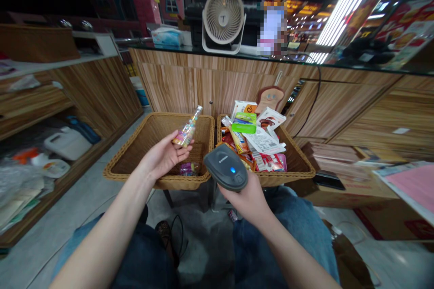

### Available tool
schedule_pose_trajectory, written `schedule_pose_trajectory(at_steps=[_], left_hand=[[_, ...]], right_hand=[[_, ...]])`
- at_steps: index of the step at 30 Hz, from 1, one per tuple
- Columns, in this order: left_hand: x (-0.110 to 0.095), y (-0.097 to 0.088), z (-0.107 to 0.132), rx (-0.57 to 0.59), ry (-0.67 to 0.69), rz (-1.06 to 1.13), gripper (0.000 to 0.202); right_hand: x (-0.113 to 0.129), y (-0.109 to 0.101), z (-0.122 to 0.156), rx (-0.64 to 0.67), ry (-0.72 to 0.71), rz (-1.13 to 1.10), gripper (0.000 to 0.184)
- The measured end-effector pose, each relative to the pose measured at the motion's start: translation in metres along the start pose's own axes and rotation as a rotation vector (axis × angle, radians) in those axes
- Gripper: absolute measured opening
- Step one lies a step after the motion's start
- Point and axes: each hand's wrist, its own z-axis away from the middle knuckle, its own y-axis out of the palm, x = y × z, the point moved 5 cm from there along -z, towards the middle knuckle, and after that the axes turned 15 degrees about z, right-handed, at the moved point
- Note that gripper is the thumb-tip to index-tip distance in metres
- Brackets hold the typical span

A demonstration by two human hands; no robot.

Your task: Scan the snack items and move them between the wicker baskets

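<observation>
While a small clear bottle (187, 130) is gripped in the partly curled left hand (162, 156) above a wicker basket (159, 122), a dark handheld barcode scanner (226, 167) is clasped in the right hand (243, 201), just beside a second basket (298, 162) heaped with packaged snacks (242, 144).

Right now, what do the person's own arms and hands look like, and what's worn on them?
The left arm and right arm are bare, without sleeves; the left hand and right hand show no gloves, watch or rings. Blue denim jeans cover the legs.
</observation>
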Motion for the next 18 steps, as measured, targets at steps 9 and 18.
schedule_pose_trajectory(at_steps=[9,18], left_hand=[[0.004,-0.003,-0.004,0.030,-0.013,-0.025,0.041],[0.005,-0.006,-0.005,0.022,-0.022,-0.061,0.043]], right_hand=[[0.011,0.003,0.001,0.085,-0.091,0.069,0.007],[0.013,0.001,0.001,0.081,-0.100,0.041,0.005]])
